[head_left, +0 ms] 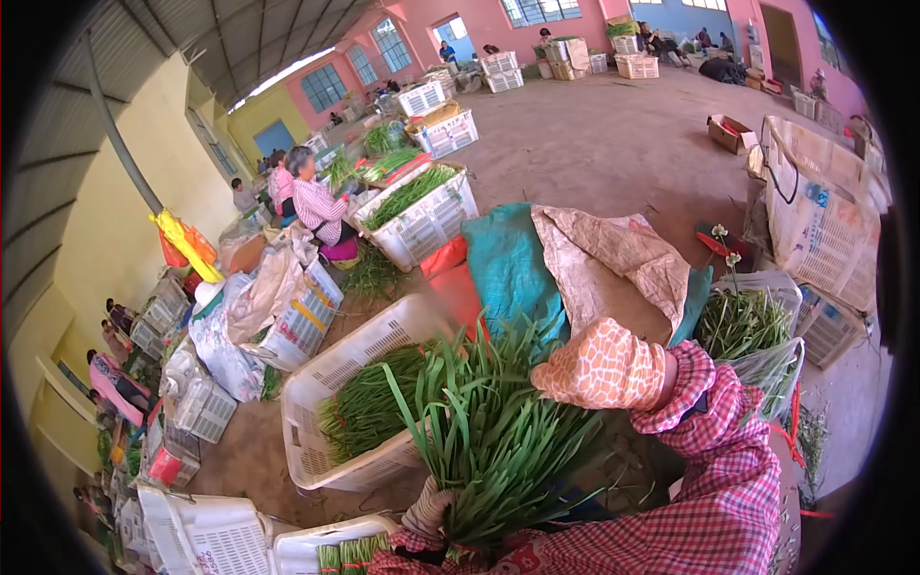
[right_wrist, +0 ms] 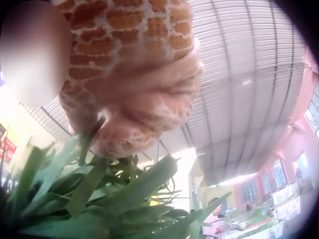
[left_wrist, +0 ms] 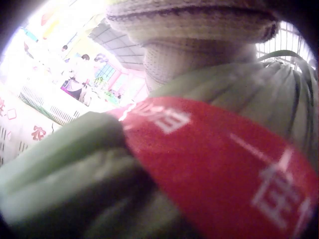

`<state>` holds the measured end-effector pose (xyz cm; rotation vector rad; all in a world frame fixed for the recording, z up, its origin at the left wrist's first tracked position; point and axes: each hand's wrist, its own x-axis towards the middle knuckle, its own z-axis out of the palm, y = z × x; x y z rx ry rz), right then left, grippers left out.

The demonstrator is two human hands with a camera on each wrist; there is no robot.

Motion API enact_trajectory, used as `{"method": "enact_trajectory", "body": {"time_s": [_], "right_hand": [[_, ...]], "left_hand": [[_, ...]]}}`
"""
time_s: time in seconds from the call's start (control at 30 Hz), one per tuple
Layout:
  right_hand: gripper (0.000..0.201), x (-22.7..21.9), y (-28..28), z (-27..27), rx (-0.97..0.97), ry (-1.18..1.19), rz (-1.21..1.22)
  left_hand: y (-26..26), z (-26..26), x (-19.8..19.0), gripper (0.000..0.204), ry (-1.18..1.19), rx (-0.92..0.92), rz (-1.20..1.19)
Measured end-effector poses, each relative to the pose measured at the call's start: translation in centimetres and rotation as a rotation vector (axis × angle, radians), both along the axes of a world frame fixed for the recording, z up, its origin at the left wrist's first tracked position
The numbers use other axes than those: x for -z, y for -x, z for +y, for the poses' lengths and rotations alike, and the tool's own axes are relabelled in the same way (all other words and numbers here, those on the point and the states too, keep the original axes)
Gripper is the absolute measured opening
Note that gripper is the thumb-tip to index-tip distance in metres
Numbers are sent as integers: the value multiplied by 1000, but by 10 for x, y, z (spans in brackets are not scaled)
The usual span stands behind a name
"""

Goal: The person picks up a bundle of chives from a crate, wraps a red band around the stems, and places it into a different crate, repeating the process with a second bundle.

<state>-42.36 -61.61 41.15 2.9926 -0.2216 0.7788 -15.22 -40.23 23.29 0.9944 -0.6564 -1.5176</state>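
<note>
The head view looks down over a bundle of green leaves (head_left: 489, 431); both wrist views press close against it, facing upward.

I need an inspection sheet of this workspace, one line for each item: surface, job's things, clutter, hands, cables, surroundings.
Surface: bare concrete floor; no table seen.
Job's things: bunch of green chives held upright, red band around its base; white crate of chives beside it.
Clutter: sacks, teal cloth, second bundle of chives, more white crates.
Hands: left hand, gloved, takes a grip on the bunch's base; right hand, in an orange patterned glove, rests on the leaf tops.
Cables: nothing seen.
Surroundings: pink-walled hall, metal roof, seated workers sorting greens.
</note>
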Motion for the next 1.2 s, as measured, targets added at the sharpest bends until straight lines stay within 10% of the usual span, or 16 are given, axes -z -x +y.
{"method": "enact_trajectory", "body": {"time_s": [0.13,0.2,0.23,0.4,0.47,0.73,0.87,0.97,1.03,1.2], "right_hand": [[28,15,13,-10,-384,-337,-128],[30,16,36,-3,-631,-1278,-527],[31,18,40,1,-699,-1382,-752],[62,-1,65,-22,-750,-1221,-595],[65,-22,62,-23,-226,-864,-374],[49,19,11,-40,137,-235,137],[18,32,14,-47,-120,-309,-159],[21,74,30,-74,-336,-1488,-640],[30,57,36,-73,-217,-1310,-1087],[55,39,66,-65,-353,-1271,-833]], "left_hand": [[-12,10,18,47,39,-10,-113],[-10,11,18,46,49,-10,-118],[-5,13,11,47,52,-23,-91],[-16,15,24,68,74,41,-90],[-8,16,10,53,-31,12,-86],[-1,18,11,53,64,-8,-113],[-3,18,1,51,13,14,-266],[-17,13,17,47,-13,54,-421],[-8,13,6,46,-27,3,-358],[-3,5,1,48,-6,-57,-377]]}}
